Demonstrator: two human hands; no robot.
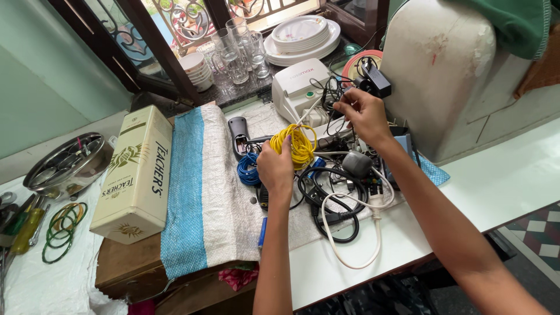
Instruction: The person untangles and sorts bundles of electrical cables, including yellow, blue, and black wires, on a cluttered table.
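My left hand (275, 167) grips a coil of yellow wire (296, 144) and lifts it just above the cloth. Right beside it lies a coil of blue wire (248, 169). My right hand (360, 114) reaches further back and pinches thin black and white cords (326, 93) near a black plug adapter (373, 81). Under both hands sits a tangle of black cables (326, 201), a white cable (356, 233) and a grey mouse-like device (356, 163). A dark remote control (238, 135) lies just left of the yellow coil.
A white woven sack with blue stripes (198, 192) covers the counter. A cream tin box (137, 172) rests at left, near green bangles (61, 227), tools and a steel spice tin (67, 163). Glasses (236, 49), plates (300, 35) and a white machine (300, 84) stand behind. A big white rounded appliance (437, 70) blocks the right.
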